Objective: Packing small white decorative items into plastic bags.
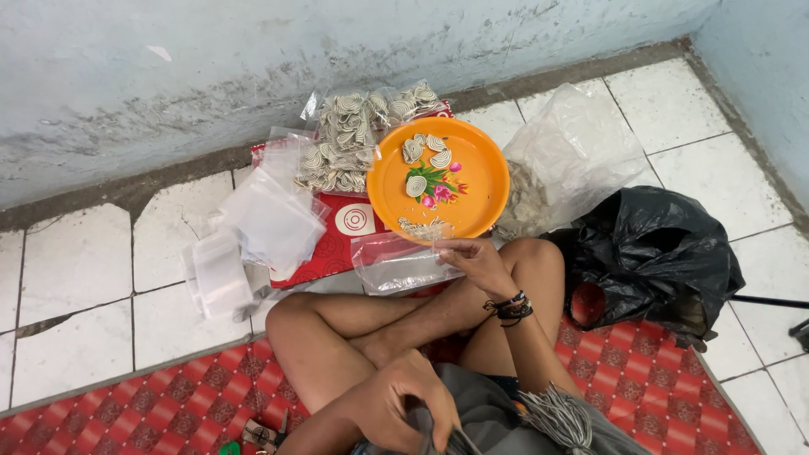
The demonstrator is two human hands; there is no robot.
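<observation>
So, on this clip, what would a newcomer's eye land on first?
The bright orange plate with a flower print and a few ridged shells, held at its near rim by the right hand. Behind it lie clear bags of shells by the wall, and a black plastic bag sits to the right. The left hand grips grey cloth in the lap.

Orange plate [472,181]: round, flower print at centre, held level over the floor at its near rim by the right hand [476,263].
Shell-shaped crackers [425,152]: pale, ribbed; several lie on the plate's far half and centre.
Small clear bag [425,229]: holds pale pieces, at the plate's near edge, touching the right hand's fingers [451,246].
</observation>
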